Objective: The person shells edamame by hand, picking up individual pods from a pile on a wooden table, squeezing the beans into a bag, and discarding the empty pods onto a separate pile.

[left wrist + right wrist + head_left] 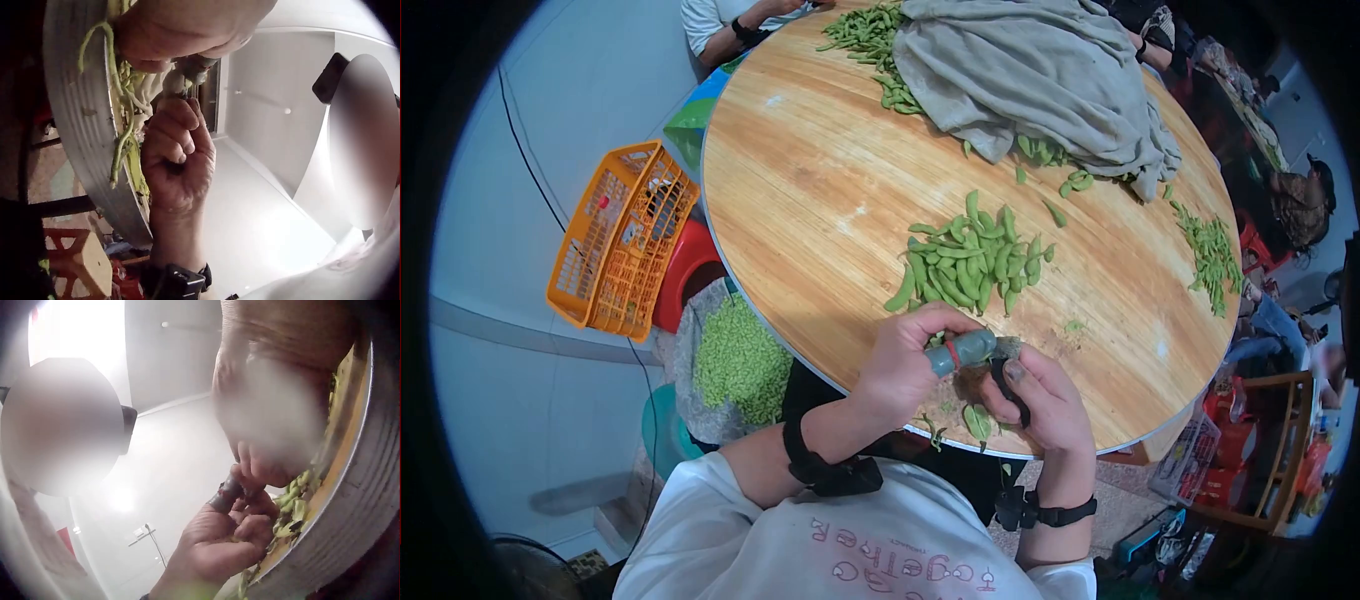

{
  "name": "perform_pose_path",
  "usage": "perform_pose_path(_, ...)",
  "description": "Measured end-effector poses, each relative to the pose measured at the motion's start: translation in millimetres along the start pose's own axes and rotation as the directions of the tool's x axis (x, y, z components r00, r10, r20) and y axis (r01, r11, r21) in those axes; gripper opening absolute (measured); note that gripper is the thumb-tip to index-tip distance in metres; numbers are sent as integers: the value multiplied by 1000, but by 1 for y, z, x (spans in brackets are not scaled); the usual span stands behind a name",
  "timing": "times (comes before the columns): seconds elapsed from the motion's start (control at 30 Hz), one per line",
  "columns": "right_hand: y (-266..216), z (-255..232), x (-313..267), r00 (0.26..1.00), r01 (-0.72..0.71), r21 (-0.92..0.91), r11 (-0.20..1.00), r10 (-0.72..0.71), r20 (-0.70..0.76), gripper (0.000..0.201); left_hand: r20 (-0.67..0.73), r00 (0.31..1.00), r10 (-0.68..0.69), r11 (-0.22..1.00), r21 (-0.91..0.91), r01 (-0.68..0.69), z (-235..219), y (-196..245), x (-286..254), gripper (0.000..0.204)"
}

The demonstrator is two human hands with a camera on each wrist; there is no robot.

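A round wooden worktop (800, 230), pale and streaked along its grain, with whitish scuffs and a metal-coloured edge, fills most of the head view. The green pods (970, 260) lie in a loose heap on it, just beyond the hands. The left hand (895, 365) and the right hand (1055, 400) meet over the near edge, fingers curled and tips close together; whether they pinch a pod between them cannot be told. A grey-green thumb cover (965, 352) with a red band is on the left thumb, and a black loop (1012, 395) is around a finger of the right. Beneath them lie a flat green scrap (977, 422) and some crumbs.

Across the worktop, a grey cloth (1020, 85) lies rumpled over part of a larger spread of pods, which shows at its edges. A smaller pile (1210, 250) sits near the right rim.

Left of the worktop, a grey-lined container holds shelled beans (742, 355), with a teal basin (662, 430) just beside it. Behind stand a red stool (683, 275) and a tilted orange basket (605, 270), near a pale wall (500, 220) with a dark cable (528, 155) running down it. At the far edge, another person's arm (725, 42) shows. A wooden frame (1295, 440) stands at right, near red items.
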State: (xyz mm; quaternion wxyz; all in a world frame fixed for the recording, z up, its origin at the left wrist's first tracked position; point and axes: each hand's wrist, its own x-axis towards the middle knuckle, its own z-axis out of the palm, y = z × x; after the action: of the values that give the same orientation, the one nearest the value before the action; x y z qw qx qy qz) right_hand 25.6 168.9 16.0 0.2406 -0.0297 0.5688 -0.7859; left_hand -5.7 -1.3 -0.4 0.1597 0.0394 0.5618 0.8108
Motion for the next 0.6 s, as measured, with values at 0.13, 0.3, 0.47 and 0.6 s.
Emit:
perform_pose_path(0.13,2,-2,0,997,-39,18,999,40,-59,22,28,998,49,988,145,-53,0,-5,1,16)
perform_pose_path(0.3,10,5,-1,993,-50,28,998,53,-108,18,172,972,-161,986,-10,165,-9,6,1,12)
perform_pose_path(0.47,12,20,-4,988,-95,299,950,128,-91,15,412,879,-241,897,-251,364,-24,4,1,9)
perform_pose_path(0.6,23,27,-4,942,85,-223,971,-151,-300,11,243,970,-27,992,124,-4,-12,9,-4,11)
